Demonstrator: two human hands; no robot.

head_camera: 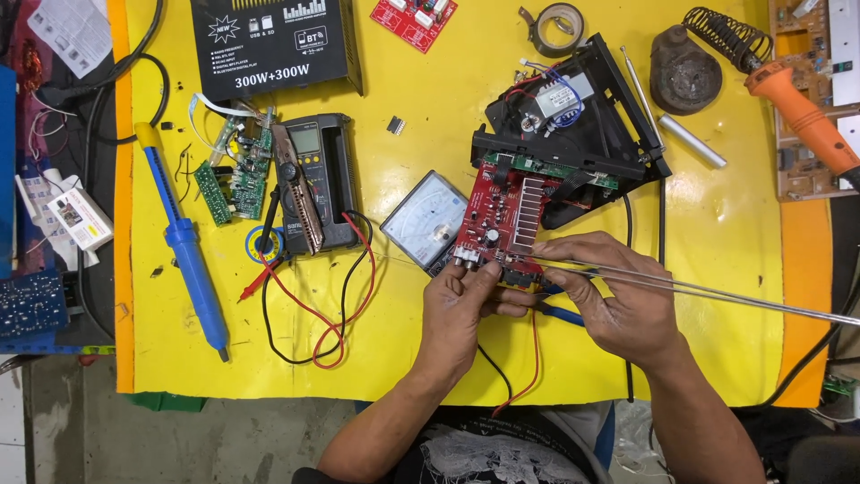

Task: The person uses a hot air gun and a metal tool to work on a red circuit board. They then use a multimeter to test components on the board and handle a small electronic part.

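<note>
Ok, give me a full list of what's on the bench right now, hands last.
Red circuit board: one, centre, held at its near edge.
Black casing: one, behind the red board, transformer inside.
Dial meter: one, grey-white, left of the board.
Digital meter: one, black, red and black leads.
Green boards: a small cluster, left of the meter.
Solder sucker: one, blue, far left.
Black box: one, top left.
Tape roll: one, black, top.
Soldering iron: one, orange, top right, beside a coil stand.
Left hand: fingers on the board's edge.
Right hand: pinching a thin metal rod.
</note>
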